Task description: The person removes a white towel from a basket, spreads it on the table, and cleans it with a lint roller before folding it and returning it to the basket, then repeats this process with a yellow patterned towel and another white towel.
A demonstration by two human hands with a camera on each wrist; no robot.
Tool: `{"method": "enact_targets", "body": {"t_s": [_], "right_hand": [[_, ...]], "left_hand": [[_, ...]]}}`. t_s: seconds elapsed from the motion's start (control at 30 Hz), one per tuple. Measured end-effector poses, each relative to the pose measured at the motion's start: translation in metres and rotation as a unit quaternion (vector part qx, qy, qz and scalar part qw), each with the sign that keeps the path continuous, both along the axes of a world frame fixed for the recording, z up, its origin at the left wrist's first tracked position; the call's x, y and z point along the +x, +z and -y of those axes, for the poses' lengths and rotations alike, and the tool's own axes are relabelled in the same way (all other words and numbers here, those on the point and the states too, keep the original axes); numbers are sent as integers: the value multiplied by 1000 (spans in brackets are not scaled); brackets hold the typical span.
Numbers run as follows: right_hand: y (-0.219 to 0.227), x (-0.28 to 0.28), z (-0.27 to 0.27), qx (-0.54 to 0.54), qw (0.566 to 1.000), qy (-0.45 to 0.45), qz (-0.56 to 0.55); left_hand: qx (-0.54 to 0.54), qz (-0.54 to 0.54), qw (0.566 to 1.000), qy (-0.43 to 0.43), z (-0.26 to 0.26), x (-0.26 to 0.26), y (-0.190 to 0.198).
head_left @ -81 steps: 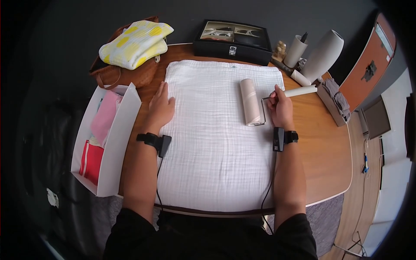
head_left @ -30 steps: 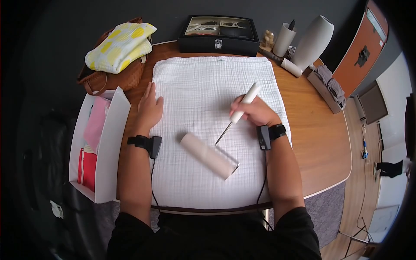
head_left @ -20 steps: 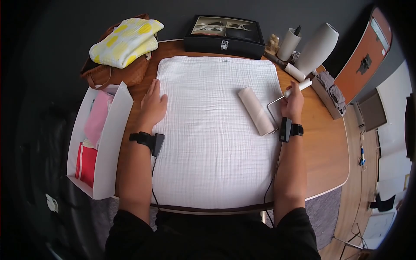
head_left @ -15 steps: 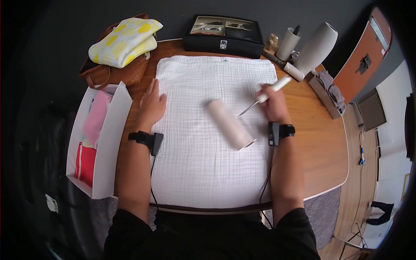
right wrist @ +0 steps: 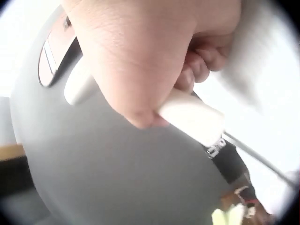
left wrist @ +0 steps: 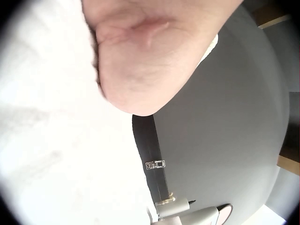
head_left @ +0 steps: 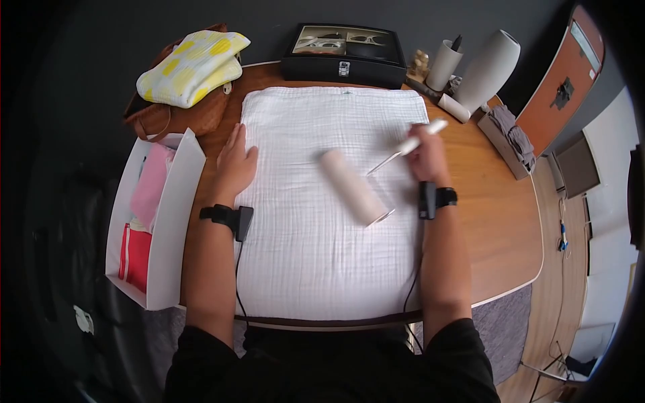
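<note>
A white, crinkled cloth [head_left: 302, 269] lies spread in a thick, flat rectangle on the wooden table. My right hand [head_left: 430, 158] grips the white handle of a lint roller [head_left: 353, 188], fingers curled round it. The roller's pale sticky roll, blurred by motion, slants over the right middle of the cloth. In the right wrist view the handle [right wrist: 193, 117] comes out past my thumb, and a thin metal rod runs on from it. My left hand [head_left: 236, 164] rests with straight fingers along the cloth's left edge; the left wrist view shows its palm side against the cloth.
A white box [head_left: 168, 255] with pink and red folded fabric stands left. Behind it, a brown bag [head_left: 198, 124] carries a yellow-dotted cloth [head_left: 195, 67]. A black eyeglass case [head_left: 309, 70] is at the back. A vase [head_left: 487, 70] and narrow box [head_left: 500, 144] stand right.
The lint roller has swept back and forth over the cloth: right side, lower middle, right edge, then back inward to the right middle. My left hand stays at the left edge.
</note>
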State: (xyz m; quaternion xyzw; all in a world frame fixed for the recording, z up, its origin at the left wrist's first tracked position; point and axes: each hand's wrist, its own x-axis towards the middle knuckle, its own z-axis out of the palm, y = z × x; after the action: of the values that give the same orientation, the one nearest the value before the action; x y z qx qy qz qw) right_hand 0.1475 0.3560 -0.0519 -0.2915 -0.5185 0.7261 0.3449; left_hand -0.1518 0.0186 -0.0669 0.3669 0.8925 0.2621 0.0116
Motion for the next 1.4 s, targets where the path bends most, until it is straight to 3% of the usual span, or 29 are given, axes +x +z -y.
{"method": "enact_targets", "body": {"t_s": [0.1, 0.23, 0.33, 0.4, 0.47, 0.57, 0.63, 0.73, 0.8, 0.83, 0.87, 0.9, 1.0, 1.03, 1.1, 1.2, 1.23, 1.33, 1.4], "right_hand": [[2, 28, -51, -63, 978, -195, -46], [11, 46, -56, -65, 954, -286, -58], [17, 30, -35, -9, 973, -229, -11], [24, 14, -10, 62, 991, -121, 19], [26, -12, 33, 54, 998, -27, -22], [27, -30, 65, 85, 975, 182, 91], [36, -36, 84, 74, 971, 218, 68], [24, -32, 63, 81, 974, 195, 86], [18, -19, 37, 106, 987, 79, 90], [20, -8, 27, 66, 997, 0, 36], [14, 2, 7, 63, 995, -79, -8], [-3, 25, -34, 81, 987, -123, 62], [3, 58, -64, 13, 958, -282, -56], [-16, 82, -95, 61, 962, -257, -62], [-8, 82, -92, 99, 954, -271, -85], [8, 52, -60, 93, 973, -187, -100], [21, 30, -34, 106, 970, -213, -54], [24, -10, 25, 109, 991, -44, 70], [43, -32, 76, 125, 976, 98, 151]], "left_hand": [[-6, -7, 1000, 1, -1, -2, 0], [-9, -8, 1000, 6, 0, 0, 0], [-16, -6, 1000, 11, -2, 1, 0], [-18, -5, 1000, 12, -3, 0, 1], [-15, -10, 1000, 7, -2, -1, 1], [-14, -8, 1000, 6, -2, -2, -2], [-8, -2, 1000, 4, -2, 0, 3], [6, 0, 1000, 2, -1, 2, 3], [20, 6, 1000, 7, -2, 3, 3], [27, 11, 999, 13, -2, 3, 4], [35, 17, 999, 20, -2, 3, 5], [43, 20, 999, 25, -2, 3, 8], [91, 17, 994, 52, 0, 5, 8], [107, 5, 992, 65, 0, 3, 6], [135, -14, 987, 86, -2, -2, 2], [194, -20, 974, 115, -3, -13, -9], [197, -13, 973, 119, -3, -12, -9], [189, -6, 973, 133, -3, -9, 0], [160, -14, 976, 147, -5, -5, 2]]}}
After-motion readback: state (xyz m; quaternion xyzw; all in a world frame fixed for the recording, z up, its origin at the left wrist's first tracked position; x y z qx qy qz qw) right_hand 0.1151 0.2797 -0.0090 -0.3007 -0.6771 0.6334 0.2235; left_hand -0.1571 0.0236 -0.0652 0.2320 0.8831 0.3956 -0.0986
